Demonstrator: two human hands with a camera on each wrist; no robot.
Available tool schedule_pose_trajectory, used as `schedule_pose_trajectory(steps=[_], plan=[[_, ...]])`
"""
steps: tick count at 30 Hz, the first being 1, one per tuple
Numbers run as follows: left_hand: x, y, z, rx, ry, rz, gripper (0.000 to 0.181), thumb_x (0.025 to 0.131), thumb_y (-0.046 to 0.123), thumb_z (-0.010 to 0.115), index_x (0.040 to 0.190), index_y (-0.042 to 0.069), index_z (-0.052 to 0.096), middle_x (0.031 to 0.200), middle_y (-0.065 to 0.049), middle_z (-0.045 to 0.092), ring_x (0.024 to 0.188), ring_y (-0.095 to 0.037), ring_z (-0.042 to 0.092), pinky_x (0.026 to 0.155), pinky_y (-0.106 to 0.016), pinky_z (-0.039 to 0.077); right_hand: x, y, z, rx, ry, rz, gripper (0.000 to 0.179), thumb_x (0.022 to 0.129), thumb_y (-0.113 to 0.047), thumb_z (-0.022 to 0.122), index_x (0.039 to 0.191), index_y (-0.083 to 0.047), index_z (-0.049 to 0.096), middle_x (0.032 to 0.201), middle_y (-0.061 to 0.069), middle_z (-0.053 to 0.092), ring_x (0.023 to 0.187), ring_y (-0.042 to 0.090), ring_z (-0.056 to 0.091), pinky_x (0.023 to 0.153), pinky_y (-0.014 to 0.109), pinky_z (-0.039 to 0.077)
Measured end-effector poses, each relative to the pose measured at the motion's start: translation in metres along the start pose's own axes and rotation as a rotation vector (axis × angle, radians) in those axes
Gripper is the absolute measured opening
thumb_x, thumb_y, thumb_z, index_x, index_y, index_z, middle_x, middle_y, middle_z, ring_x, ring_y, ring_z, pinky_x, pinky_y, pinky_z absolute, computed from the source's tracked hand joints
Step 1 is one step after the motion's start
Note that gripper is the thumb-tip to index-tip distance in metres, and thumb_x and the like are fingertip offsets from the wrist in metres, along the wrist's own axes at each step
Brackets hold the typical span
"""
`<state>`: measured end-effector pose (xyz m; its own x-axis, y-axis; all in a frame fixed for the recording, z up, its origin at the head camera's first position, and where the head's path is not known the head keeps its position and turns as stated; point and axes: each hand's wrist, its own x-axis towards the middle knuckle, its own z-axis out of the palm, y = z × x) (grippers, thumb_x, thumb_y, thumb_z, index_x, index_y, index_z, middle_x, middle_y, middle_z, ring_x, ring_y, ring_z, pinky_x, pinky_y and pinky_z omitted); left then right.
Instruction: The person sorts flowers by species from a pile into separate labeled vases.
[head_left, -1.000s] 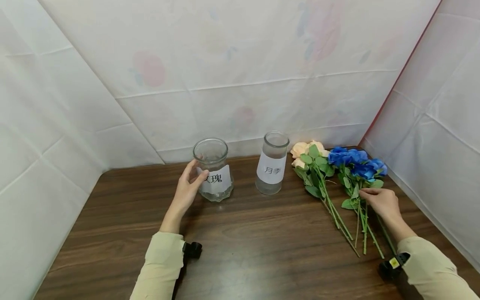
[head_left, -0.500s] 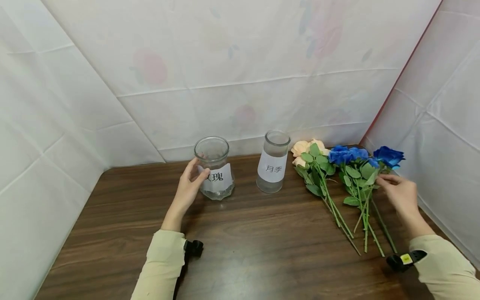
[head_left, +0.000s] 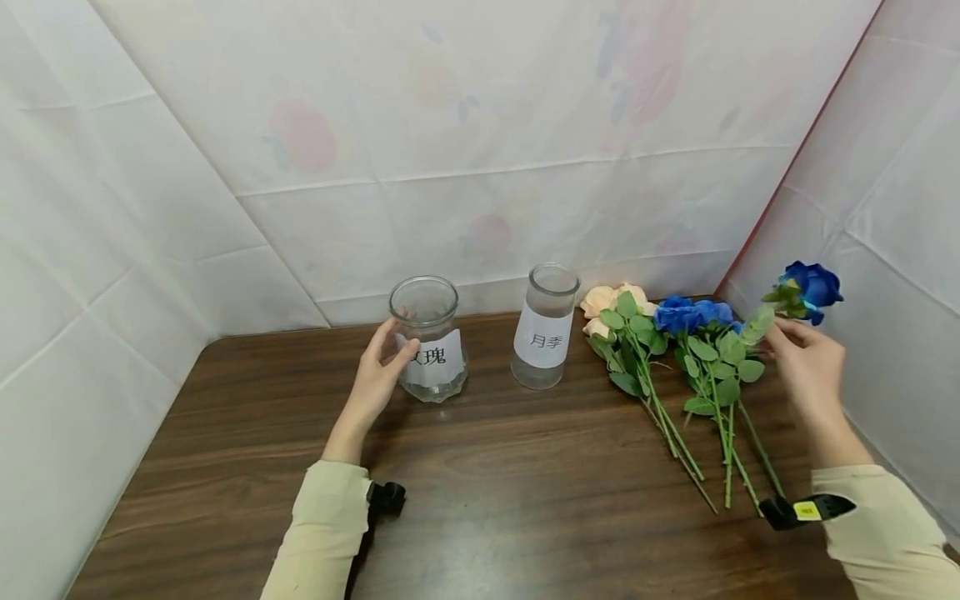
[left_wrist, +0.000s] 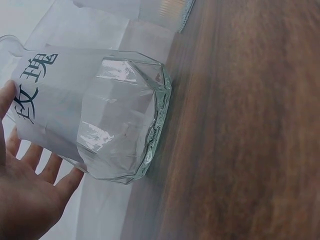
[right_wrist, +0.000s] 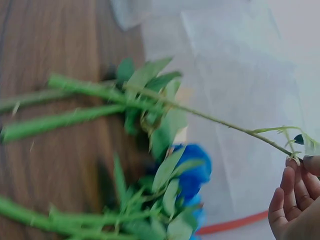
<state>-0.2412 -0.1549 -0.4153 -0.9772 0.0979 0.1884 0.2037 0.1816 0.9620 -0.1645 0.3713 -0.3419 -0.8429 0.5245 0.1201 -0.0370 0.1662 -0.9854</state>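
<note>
My left hand (head_left: 377, 367) holds the wide-mouthed glass vase (head_left: 435, 385) from its left side, thumb in front on the white label and fingers behind. That vase (left_wrist: 120, 120) stands upright on the table, its faceted base showing in the left wrist view. At the right, my right hand (head_left: 812, 371) pinches a single blue rose (head_left: 817, 287) just under the bloom. Its thin stem (right_wrist: 215, 119) slants clear of the table in the right wrist view. Several other blue roses (head_left: 693, 315) lie below and left of that hand.
A taller, straight glass vase (head_left: 542, 371) with a white label stands right of the held one. Cream roses (head_left: 618, 302) lie between it and the blue ones, stems towards me. White curtains (head_left: 480, 167) close off the back and sides of the wooden table (head_left: 480, 500).
The right hand has lifted one blue rose away from the bunch, moving up and to the right with it. The left hand keeps its hold on the wide-mouthed vase.
</note>
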Motion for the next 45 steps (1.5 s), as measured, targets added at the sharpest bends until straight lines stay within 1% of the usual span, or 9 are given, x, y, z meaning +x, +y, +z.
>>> schedule_pose_trajectory(steps=[5, 13, 22, 27, 30, 32, 34, 40, 45], plan=[[0.000, 0.000, 0.000, -0.003, -0.001, 0.003, 0.063, 0.102, 0.029, 0.057, 0.155, 0.008, 0.031, 0.154, -0.016, 0.034, 0.140, -0.031, 0.030, 0.114, -0.049, 0.029, -0.009, -0.015, 0.023, 0.126, 0.017, -0.016, 0.006, 0.093, -0.023, 0.071, 0.087, -0.025, 0.073, 0.072, -0.010, 0.069, 0.066, 0.004, 0.063, 0.061, 0.011, 0.051], [0.000, 0.000, 0.000, 0.001, -0.003, 0.005, 0.062, 0.102, 0.030, 0.057, 0.155, 0.009, 0.031, 0.154, -0.017, 0.034, 0.140, -0.032, 0.029, 0.114, -0.050, 0.028, -0.022, -0.033, 0.068, 0.365, 0.068, -0.083, 0.004, 0.088, -0.005, 0.074, 0.087, -0.008, 0.077, 0.072, 0.001, 0.071, 0.062, 0.011, 0.064, 0.062, 0.018, 0.054], [0.000, 0.002, 0.001, 0.004, -0.013, -0.004, 0.064, 0.102, 0.031, 0.056, 0.156, 0.010, 0.028, 0.156, -0.015, 0.032, 0.142, -0.031, 0.028, 0.116, -0.049, 0.027, -0.041, -0.053, 0.118, 0.448, 0.002, -0.232, 0.011, 0.089, -0.009, 0.075, 0.091, 0.002, 0.076, 0.070, 0.003, 0.070, 0.060, 0.013, 0.061, 0.066, 0.023, 0.054], [-0.006, 0.017, 0.001, -0.001, -0.025, -0.026, 0.063, 0.103, 0.023, 0.055, 0.156, 0.006, 0.026, 0.156, -0.019, 0.030, 0.143, -0.033, 0.026, 0.116, -0.049, 0.027, -0.049, -0.069, 0.146, 0.487, -0.031, -0.288, 0.025, 0.089, -0.014, 0.076, 0.098, 0.009, 0.074, 0.072, 0.003, 0.070, 0.059, 0.013, 0.061, 0.068, 0.025, 0.054], [-0.012, 0.032, 0.002, -0.003, -0.032, -0.041, 0.062, 0.103, 0.020, 0.054, 0.155, 0.002, 0.026, 0.156, -0.021, 0.029, 0.143, -0.034, 0.026, 0.116, -0.049, 0.026, -0.052, -0.080, 0.160, 0.516, -0.046, -0.320, 0.026, 0.088, -0.015, 0.076, 0.100, 0.008, 0.074, 0.073, 0.004, 0.070, 0.059, 0.014, 0.061, 0.068, 0.027, 0.055], [-0.014, 0.035, 0.003, -0.001, -0.033, -0.032, 0.063, 0.103, 0.021, 0.055, 0.155, 0.002, 0.026, 0.156, -0.022, 0.030, 0.142, -0.035, 0.026, 0.116, -0.051, 0.026, -0.054, -0.087, 0.170, 0.535, -0.052, -0.347, 0.025, 0.089, -0.015, 0.076, 0.100, 0.007, 0.074, 0.074, 0.004, 0.070, 0.059, 0.014, 0.060, 0.068, 0.027, 0.054], [-0.012, 0.034, 0.004, -0.011, -0.034, -0.031, 0.062, 0.103, 0.021, 0.055, 0.155, 0.003, 0.028, 0.155, -0.021, 0.031, 0.142, -0.035, 0.026, 0.115, -0.051, 0.026, -0.056, -0.095, 0.179, 0.558, -0.063, -0.360, 0.020, 0.089, -0.015, 0.075, 0.098, 0.003, 0.076, 0.074, 0.004, 0.070, 0.060, 0.014, 0.060, 0.068, 0.028, 0.054], [-0.004, 0.008, 0.004, -0.013, -0.018, -0.026, 0.062, 0.102, 0.027, 0.057, 0.156, 0.011, 0.029, 0.155, -0.015, 0.032, 0.142, -0.031, 0.027, 0.115, -0.049, 0.027, -0.061, -0.116, 0.210, 0.616, -0.101, -0.407, 0.020, 0.092, -0.011, 0.072, 0.102, 0.006, 0.074, 0.075, 0.003, 0.070, 0.060, 0.013, 0.061, 0.068, 0.028, 0.054], [-0.004, 0.004, 0.004, 0.005, -0.002, -0.012, 0.064, 0.102, 0.030, 0.058, 0.155, 0.011, 0.030, 0.154, -0.014, 0.033, 0.141, -0.030, 0.028, 0.114, -0.049, 0.029, -0.066, -0.127, 0.237, 0.620, -0.086, -0.426, 0.021, 0.092, -0.009, 0.071, 0.104, 0.008, 0.073, 0.072, -0.002, 0.070, 0.058, 0.011, 0.061, 0.064, 0.027, 0.054]])
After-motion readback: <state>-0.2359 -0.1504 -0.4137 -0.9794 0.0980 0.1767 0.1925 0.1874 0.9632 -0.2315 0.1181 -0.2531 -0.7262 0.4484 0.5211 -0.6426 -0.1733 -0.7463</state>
